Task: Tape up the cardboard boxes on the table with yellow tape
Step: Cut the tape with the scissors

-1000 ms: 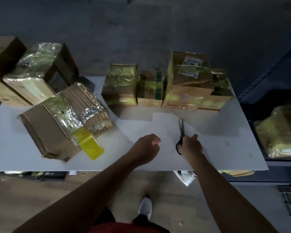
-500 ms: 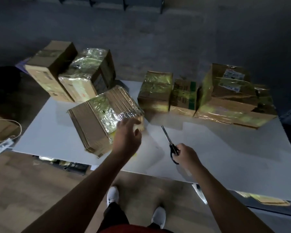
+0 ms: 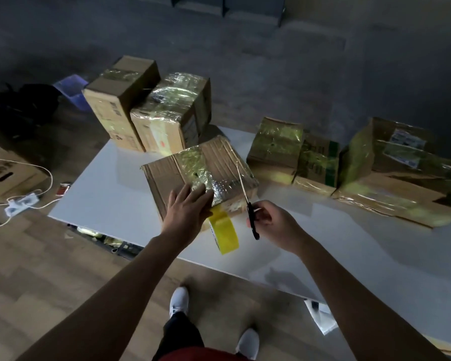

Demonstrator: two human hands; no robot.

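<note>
A flat cardboard box (image 3: 167, 175) with a strip of yellow tape across its top lies on the white table (image 3: 110, 194). My left hand (image 3: 186, 212) rests flat on the box's near edge, fingers spread. A roll of yellow tape (image 3: 223, 231) hangs off the box's front, just right of that hand. My right hand (image 3: 274, 225) grips black-handled scissors (image 3: 246, 196), their blades pointing up over the box's right side.
Two taller boxes (image 3: 167, 121) stand at the table's far left corner. Three taped boxes (image 3: 320, 162) line the back right. On the floor at the left lie a cardboard box (image 3: 5, 170), a power strip with a white cable (image 3: 21, 204) and a blue bin (image 3: 73, 89).
My left hand moved from mid-table onto the flat box. My right hand lifted the scissors and brought them left to the box. The view shifted left.
</note>
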